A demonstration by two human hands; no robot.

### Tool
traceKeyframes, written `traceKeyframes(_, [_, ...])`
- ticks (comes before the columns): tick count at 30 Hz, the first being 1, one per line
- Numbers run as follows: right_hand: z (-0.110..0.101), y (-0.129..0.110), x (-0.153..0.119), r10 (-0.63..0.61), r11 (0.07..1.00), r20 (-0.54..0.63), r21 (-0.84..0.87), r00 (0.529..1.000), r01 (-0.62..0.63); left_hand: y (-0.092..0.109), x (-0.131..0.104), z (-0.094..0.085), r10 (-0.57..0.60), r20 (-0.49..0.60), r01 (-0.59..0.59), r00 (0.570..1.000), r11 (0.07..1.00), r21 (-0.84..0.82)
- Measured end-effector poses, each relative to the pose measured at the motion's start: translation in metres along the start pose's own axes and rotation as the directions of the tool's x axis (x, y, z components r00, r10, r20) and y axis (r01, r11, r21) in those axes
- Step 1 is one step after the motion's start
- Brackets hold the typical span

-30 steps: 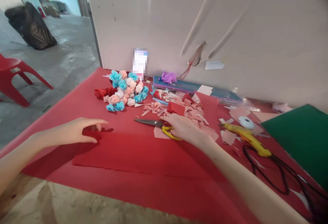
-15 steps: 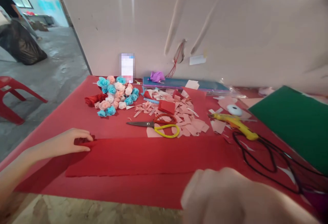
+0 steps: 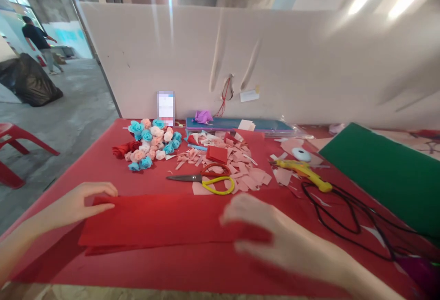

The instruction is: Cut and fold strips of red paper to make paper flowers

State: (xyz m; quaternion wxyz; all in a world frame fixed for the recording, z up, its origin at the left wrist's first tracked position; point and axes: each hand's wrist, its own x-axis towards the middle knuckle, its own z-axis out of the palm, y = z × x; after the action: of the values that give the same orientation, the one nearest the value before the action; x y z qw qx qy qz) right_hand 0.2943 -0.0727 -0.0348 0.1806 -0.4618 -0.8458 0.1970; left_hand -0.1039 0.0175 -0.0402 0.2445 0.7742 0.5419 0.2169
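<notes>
A long folded strip of red paper (image 3: 165,220) lies along the front of the red-covered table. At its left end my left hand (image 3: 82,199) grips the upper edge between thumb and fingers. My right hand (image 3: 264,229), blurred by motion, is over the right part of the strip with thumb and fingers apart. Scissors (image 3: 206,180) with one yellow and one red handle lie just behind the strip, blades to the left. Pink paper scraps (image 3: 252,178) and a small red paper piece (image 3: 216,154) are behind them.
Blue, pink and red paper flowers (image 3: 154,142) sit at the back left. A yellow glue gun (image 3: 305,171) with a black cable and a green board (image 3: 381,181) are on the right. A phone (image 3: 165,107) leans against the white panel. A person (image 3: 37,39) is far left.
My right hand has moved up and left over the strip, and its fingers have opened. The strip's left end now shows separated layers. The camera view has tilted up.
</notes>
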Motion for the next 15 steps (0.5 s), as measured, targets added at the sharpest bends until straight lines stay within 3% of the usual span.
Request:
traceKeyframes(3, [-0.002,0.015,0.051,0.105,0.994,0.055,0.01,0.993,-0.106,0.005,-0.004,-0.008,-0.004,0.026,0.006,1.0,0.999,-0.054])
traceKeyframes(5, [0.003,0.023,0.068,0.134,0.989,0.141,0.04,0.981,-0.141,0.005,-0.007,-0.012,-0.049,0.011,0.049,0.999,0.996,-0.078])
traceKeyframes(9, [0.015,0.025,0.077,0.148,0.983,0.242,0.074,0.959,-0.171,0.007,-0.012,-0.018,-0.134,-0.041,0.128,0.99,0.983,-0.128])
traceKeyframes(15, [0.021,0.022,0.084,0.07,0.986,0.221,0.13,0.973,-0.1,0.005,-0.016,-0.023,-0.253,-0.141,0.215,0.957,0.947,-0.237])
